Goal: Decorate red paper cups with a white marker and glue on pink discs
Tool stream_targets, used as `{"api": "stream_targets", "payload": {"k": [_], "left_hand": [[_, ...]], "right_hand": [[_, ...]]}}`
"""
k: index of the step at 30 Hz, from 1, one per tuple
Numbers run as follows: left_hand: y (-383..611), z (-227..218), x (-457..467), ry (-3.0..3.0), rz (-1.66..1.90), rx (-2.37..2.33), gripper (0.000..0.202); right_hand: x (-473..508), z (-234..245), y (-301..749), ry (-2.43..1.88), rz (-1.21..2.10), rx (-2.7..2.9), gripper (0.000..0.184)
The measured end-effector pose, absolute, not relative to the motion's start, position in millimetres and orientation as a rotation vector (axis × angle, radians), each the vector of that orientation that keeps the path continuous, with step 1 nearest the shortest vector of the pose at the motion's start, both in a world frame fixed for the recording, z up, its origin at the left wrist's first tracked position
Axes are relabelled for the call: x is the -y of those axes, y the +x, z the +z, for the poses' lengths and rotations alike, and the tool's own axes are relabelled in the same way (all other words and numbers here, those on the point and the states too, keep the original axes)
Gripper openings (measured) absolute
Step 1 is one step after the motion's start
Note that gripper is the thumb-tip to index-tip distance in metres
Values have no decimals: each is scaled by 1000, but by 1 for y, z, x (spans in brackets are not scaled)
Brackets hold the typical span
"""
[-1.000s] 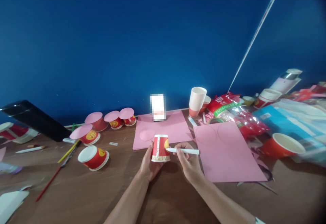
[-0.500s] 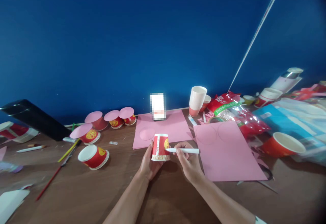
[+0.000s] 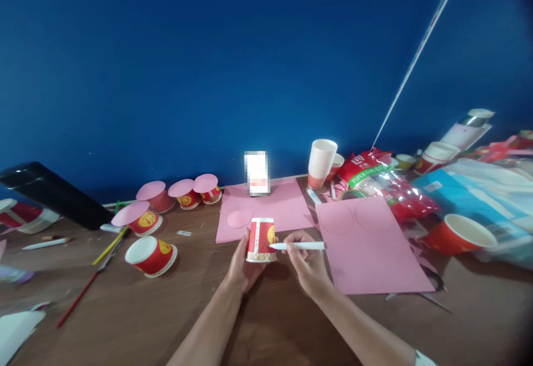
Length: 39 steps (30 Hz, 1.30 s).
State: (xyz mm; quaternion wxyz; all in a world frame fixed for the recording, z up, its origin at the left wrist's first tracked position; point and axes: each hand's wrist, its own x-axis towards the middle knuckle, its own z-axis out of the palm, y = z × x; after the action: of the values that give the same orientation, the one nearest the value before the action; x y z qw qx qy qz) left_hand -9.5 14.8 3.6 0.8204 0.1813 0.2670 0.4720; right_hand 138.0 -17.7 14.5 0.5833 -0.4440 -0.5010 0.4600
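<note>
A red paper cup [image 3: 259, 239] with a yellow emblem is upside down in my left hand [image 3: 242, 266], whose fingers wrap its left side and underside. My right hand [image 3: 306, 260] is closed on a white marker [image 3: 306, 245], held level with its tip at the cup's right side near the emblem. Along the cup's rim runs a tan zigzag band. Behind it lies pink paper [image 3: 283, 210] with a cut pink circle [image 3: 240, 219] on it. To the right is another pink sheet [image 3: 375, 255] with circles drawn on it.
On the left stand several cups topped with pink discs [image 3: 152, 190] and a plain inverted cup [image 3: 150, 256]. A stack of white cups [image 3: 322, 160], a red cup bag [image 3: 375, 174], an orange cup [image 3: 462, 235] and scissors [image 3: 433, 301] lie to the right. A blue wall [image 3: 266, 77] rises behind.
The view has shifted very slightly. Both hands, the cup and the marker stay in nearly the same pose, the tip still by the emblem.
</note>
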Motion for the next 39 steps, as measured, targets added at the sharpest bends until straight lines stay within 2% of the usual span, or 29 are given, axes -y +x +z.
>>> {"api": "stream_targets", "payload": {"k": [31, 39], "left_hand": [[-10, 7, -13, 436, 998, -566, 53], [-10, 4, -16, 415, 1028, -557, 47]], "right_hand": [[23, 18, 136, -983, 1215, 1195, 23], [22, 20, 136, -1027, 1037, 1084, 21]]}}
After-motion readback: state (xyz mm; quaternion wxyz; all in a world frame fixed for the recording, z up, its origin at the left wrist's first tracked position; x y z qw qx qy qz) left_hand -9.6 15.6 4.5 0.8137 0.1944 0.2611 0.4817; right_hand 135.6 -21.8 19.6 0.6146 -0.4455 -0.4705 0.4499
